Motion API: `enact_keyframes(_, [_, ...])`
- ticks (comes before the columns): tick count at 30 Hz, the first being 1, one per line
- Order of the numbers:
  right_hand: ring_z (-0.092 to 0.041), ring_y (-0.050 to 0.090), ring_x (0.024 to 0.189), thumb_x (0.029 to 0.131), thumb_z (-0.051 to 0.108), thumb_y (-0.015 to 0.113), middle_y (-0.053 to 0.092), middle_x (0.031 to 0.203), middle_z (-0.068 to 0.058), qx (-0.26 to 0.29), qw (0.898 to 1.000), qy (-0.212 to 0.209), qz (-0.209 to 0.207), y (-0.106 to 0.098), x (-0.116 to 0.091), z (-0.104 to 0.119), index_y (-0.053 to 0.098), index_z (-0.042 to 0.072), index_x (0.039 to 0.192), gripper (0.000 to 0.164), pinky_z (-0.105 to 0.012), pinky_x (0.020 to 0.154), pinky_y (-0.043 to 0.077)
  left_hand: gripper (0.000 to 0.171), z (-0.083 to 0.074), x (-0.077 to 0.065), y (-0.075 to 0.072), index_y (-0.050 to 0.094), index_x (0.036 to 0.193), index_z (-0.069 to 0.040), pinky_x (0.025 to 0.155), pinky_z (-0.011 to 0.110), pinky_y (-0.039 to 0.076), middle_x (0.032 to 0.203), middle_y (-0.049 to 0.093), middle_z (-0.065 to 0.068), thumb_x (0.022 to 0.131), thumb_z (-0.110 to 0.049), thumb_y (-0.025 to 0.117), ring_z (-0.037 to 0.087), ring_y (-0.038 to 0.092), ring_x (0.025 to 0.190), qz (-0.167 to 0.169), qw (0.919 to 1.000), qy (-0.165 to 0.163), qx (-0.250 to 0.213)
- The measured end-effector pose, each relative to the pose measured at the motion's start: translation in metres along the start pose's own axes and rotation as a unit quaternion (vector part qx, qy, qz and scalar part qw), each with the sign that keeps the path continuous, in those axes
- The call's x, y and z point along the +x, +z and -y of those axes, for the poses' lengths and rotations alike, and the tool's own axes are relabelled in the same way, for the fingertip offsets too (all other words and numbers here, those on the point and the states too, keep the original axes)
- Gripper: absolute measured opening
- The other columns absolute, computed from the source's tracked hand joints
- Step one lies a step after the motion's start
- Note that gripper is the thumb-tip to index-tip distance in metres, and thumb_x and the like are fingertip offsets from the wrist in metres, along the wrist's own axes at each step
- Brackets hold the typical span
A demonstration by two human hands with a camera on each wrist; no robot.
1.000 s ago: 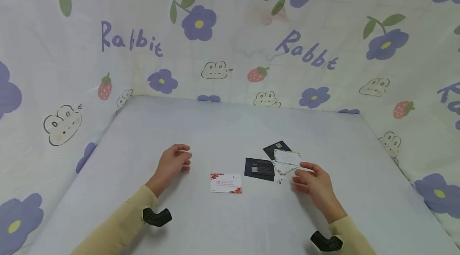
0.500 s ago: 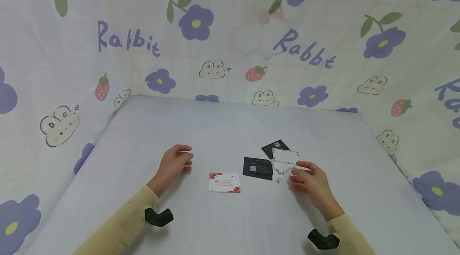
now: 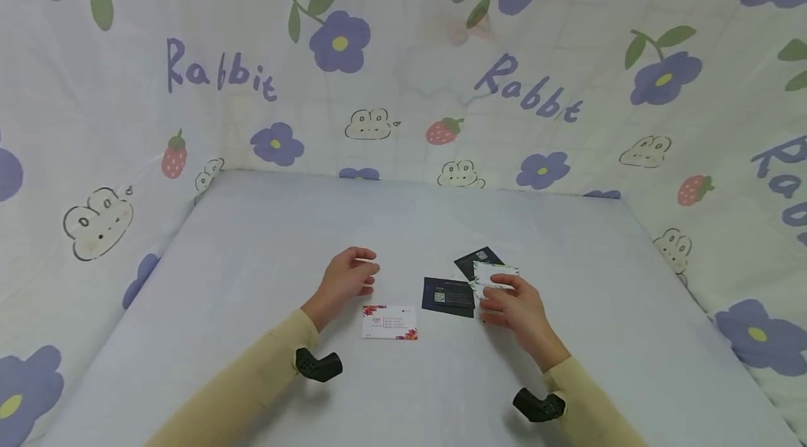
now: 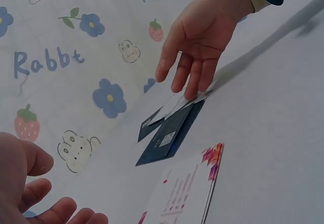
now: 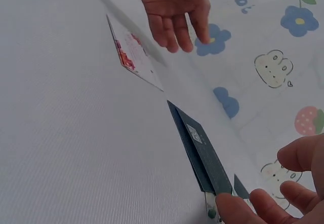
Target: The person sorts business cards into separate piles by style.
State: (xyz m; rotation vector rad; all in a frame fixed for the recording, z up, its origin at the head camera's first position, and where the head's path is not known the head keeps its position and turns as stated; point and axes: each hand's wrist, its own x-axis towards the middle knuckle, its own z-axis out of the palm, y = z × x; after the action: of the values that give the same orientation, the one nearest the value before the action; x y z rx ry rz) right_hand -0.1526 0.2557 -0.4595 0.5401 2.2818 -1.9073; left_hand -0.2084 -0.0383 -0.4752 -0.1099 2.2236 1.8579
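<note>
My left hand (image 3: 343, 280) hangs over the table just behind and left of a white business card stack (image 3: 389, 326) with red floral corners. Its fingers are loosely bent with nothing in them. In the head view my right hand (image 3: 518, 310) overlaps the front part of the white leaf-bordered cards (image 3: 488, 270), its fingers relaxed and holding nothing. Left of those cards lie overlapping dark business cards (image 3: 446, 298) with a QR code. Another dark card (image 3: 469, 260) sticks out behind the leaf-bordered ones. The left wrist view shows the right fingertips close over the leaf-bordered cards.
A white-covered table (image 3: 302, 216) carries all the cards. Printed cloth (image 3: 403, 69) with flowers, rabbits and strawberries hangs at the back and both sides. A black wrist device (image 3: 319, 365) sits at the left sleeve, another black device (image 3: 539, 406) at the right.
My left hand has moved right, towards the floral card. My right hand has moved left, now covering part of the leaf-bordered cards. The cards lie as before; the view has shifted slightly.
</note>
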Motion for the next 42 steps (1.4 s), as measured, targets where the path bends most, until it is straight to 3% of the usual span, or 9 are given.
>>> enact_keyframes(7, [-0.017, 0.070, 0.087, 0.094, 0.016, 0.060, 0.057, 0.123, -0.022, -0.018, 1.000, -0.003, -0.016, 0.016, 0.010, 0.000, 0.045, 0.001, 0.135, 0.046, -0.032, 0.072, 0.059, 0.037, -0.009, 0.017, 0.050, 0.056, 0.126, -0.012, 0.076, 0.032, 0.056, 0.109, 0.064, 0.009, 0.092, -0.027, 0.063, 0.020, 0.060, 0.086, 0.042, 0.9985, -0.011, 0.032])
enact_keyframes(12, [-0.018, 0.070, 0.088, 0.093, 0.016, 0.060, 0.057, 0.120, -0.020, -0.008, 1.000, -0.001, -0.021, 0.026, 0.016, 0.003, 0.046, 0.002, 0.135, 0.046, -0.032, 0.074, 0.059, 0.042, -0.012, 0.027, 0.070, 0.054, 0.128, -0.014, 0.074, 0.031, 0.052, 0.116, 0.063, 0.008, 0.091, -0.031, 0.063, 0.020, 0.060, 0.092, 0.042, 0.9979, -0.009, 0.049])
enact_keyframes(17, [-0.016, 0.069, 0.085, 0.093, 0.013, 0.060, 0.056, 0.114, -0.016, 0.012, 1.000, 0.002, -0.011, 0.036, 0.023, 0.008, 0.046, 0.002, 0.135, 0.045, -0.031, 0.074, 0.059, 0.044, -0.014, 0.032, 0.068, 0.053, 0.131, -0.011, 0.075, 0.030, 0.052, 0.118, 0.061, 0.011, 0.091, -0.027, 0.063, 0.022, 0.059, 0.095, 0.021, 0.9996, -0.013, 0.015])
enact_keyframes(27, [-0.020, 0.068, 0.089, 0.093, 0.017, 0.060, 0.055, 0.120, -0.017, -0.002, 1.000, 0.009, -0.013, 0.051, 0.036, 0.013, 0.047, 0.004, 0.136, 0.047, -0.031, 0.072, 0.059, 0.040, -0.017, 0.036, 0.059, 0.056, 0.127, -0.010, 0.059, 0.020, 0.049, 0.107, 0.062, 0.009, 0.089, -0.022, 0.064, 0.013, 0.054, 0.075, -0.025, 0.9987, -0.039, -0.020])
enact_keyframes(42, [-0.025, 0.066, 0.099, 0.093, 0.017, 0.060, 0.056, 0.124, -0.016, 0.003, 0.999, 0.030, -0.024, 0.057, 0.042, 0.018, 0.047, 0.007, 0.137, 0.047, -0.032, 0.075, 0.059, 0.039, -0.011, 0.042, 0.057, 0.060, 0.125, -0.009, 0.054, 0.017, 0.045, 0.100, 0.064, 0.007, 0.089, -0.021, 0.063, 0.009, 0.051, 0.066, -0.037, 0.9981, -0.037, -0.033])
